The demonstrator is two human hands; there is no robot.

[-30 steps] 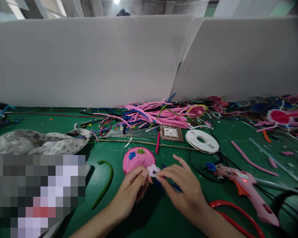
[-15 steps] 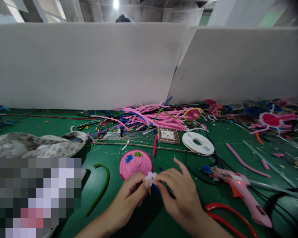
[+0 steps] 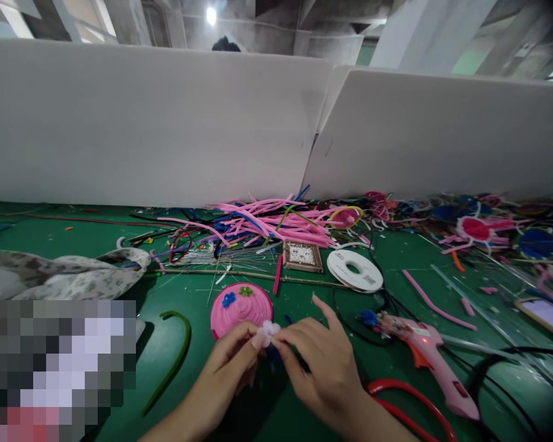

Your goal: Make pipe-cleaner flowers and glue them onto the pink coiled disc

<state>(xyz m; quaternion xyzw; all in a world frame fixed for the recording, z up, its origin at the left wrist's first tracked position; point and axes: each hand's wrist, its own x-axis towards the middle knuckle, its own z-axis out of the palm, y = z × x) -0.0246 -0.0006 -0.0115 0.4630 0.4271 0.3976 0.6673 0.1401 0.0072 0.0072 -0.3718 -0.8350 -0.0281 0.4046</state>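
Note:
A small pale lilac flower [image 3: 268, 331] is pinched between my two hands, low in the middle of the view. My left hand [image 3: 234, 356] grips its left side with thumb and forefinger. From the right, my right hand [image 3: 317, 350] pinches the flower's edge, one finger raised. Just behind my left hand lies a pink coiled disc [image 3: 242, 310], its near edge partly covered by my fingers. On the disc sit a blue flower [image 3: 229, 299] and a green flower [image 3: 246, 291]. Something dark blue [image 3: 274, 359] shows beneath the hands.
A pink glue gun [image 3: 435, 362] with a lit red light and red-handled pliers [image 3: 410, 399] lie at right. Behind are a white spool [image 3: 356, 270], a small box of white beads [image 3: 302, 255] and pink pipe cleaners [image 3: 276, 224]. A green pipe cleaner [image 3: 179, 356] curves at left.
The whole scene has shifted slightly left and, in its nearer part, down as the head view turned. Both hands keep pinching the lilac flower in nearly the same pose.

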